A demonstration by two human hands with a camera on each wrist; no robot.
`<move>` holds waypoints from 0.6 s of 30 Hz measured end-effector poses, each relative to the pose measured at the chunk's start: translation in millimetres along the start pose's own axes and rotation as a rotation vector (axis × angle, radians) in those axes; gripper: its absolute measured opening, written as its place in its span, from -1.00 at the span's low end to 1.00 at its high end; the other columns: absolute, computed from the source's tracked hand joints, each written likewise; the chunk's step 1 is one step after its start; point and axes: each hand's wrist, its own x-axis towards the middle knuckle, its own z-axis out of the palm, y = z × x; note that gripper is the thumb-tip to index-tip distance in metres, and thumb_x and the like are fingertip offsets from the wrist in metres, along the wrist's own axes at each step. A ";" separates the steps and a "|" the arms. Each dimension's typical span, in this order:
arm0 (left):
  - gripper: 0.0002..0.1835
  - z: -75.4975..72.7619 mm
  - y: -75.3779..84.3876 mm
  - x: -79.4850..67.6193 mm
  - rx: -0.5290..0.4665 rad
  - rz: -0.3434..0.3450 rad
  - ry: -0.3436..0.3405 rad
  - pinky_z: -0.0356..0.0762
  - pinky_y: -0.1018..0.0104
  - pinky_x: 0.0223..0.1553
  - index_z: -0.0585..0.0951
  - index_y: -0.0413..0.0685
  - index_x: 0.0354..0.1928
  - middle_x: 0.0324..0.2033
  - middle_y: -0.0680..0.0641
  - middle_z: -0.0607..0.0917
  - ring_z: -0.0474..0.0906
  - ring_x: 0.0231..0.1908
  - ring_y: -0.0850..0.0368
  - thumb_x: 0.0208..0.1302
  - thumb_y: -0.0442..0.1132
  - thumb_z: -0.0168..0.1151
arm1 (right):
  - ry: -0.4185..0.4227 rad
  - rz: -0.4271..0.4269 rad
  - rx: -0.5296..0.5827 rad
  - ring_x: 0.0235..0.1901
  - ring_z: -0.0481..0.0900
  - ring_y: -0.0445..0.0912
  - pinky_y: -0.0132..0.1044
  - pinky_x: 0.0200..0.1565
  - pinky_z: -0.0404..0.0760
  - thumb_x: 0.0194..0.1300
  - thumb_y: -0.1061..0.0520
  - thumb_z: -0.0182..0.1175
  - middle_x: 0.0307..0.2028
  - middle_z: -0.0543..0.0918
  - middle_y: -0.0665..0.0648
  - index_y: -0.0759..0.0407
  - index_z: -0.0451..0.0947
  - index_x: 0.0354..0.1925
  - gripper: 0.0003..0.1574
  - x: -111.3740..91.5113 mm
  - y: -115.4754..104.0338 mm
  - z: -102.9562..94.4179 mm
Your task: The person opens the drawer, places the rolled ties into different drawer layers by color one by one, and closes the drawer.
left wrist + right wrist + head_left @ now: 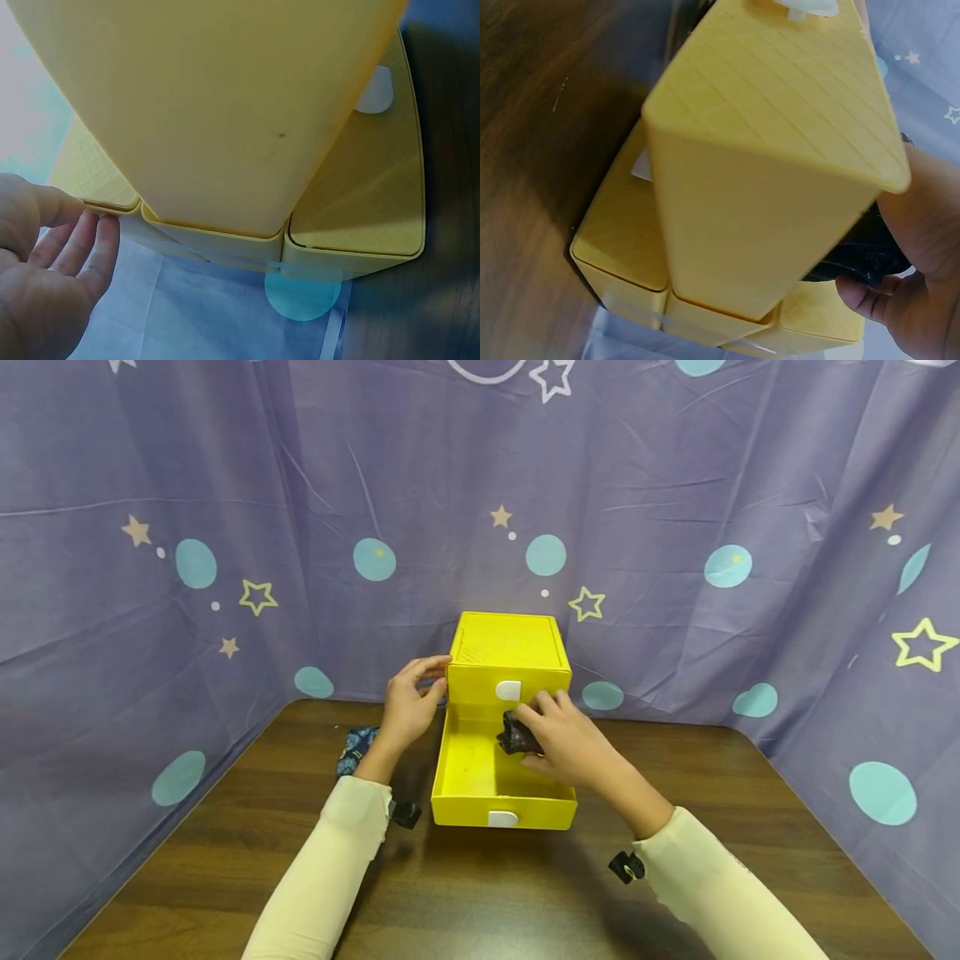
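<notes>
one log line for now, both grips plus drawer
left hand grip: touching yellow cabinet | right hand grip: holding black item at middle drawer | middle drawer: pulled out | blue patterned item: on table

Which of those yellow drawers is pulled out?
The middle drawer: it juts forward, while the top drawer above it and the bottom drawer beneath are closed.

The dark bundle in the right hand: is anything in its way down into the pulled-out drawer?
Nothing visible is. The right hand holds the dark bundle at the open top of the pulled-out drawer; what hand and bundle hide can't be checked.
</notes>
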 end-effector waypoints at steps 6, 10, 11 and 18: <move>-0.65 1.6 -1.4 1.1 0.005 0.000 0.005 0.69 -0.01 0.04 0.70 -0.05 0.18 0.03 -0.10 0.67 0.64 0.06 -0.01 0.41 -0.44 0.26 | -0.051 0.009 0.001 -0.17 0.41 0.12 -0.08 -0.19 0.52 0.02 -0.02 0.63 -0.11 0.51 0.16 0.06 0.51 0.11 -0.26 3.9 -0.8 10.8; -0.65 2.2 -2.2 1.3 0.005 0.004 0.008 0.69 -0.01 0.03 0.70 -0.06 0.18 0.02 -0.11 0.67 0.64 0.05 -0.01 0.40 -0.45 0.26 | -0.093 0.011 -0.004 -0.17 0.41 0.11 -0.10 -0.19 0.52 0.06 -0.02 0.60 -0.09 0.51 0.16 0.04 0.52 0.11 -0.30 6.2 -3.4 15.7; -0.65 2.3 -2.2 1.4 0.004 0.005 0.008 0.69 -0.01 0.03 0.70 -0.06 0.18 0.02 -0.11 0.67 0.64 0.06 -0.01 0.41 -0.45 0.26 | -0.104 0.014 -0.004 -0.18 0.41 0.10 -0.11 -0.20 0.52 0.07 -0.03 0.59 -0.09 0.51 0.16 0.03 0.52 0.11 -0.31 7.0 -4.3 16.7; -0.65 2.9 -3.0 1.9 0.003 0.004 0.015 0.69 -0.01 0.03 0.70 -0.06 0.17 0.01 -0.11 0.67 0.65 0.05 -0.01 0.40 -0.45 0.26 | -0.189 0.052 -0.002 -0.16 0.41 0.06 -0.15 -0.24 0.52 0.13 -0.09 0.55 -0.11 0.50 0.12 0.01 0.51 0.10 -0.35 11.0 -9.1 24.9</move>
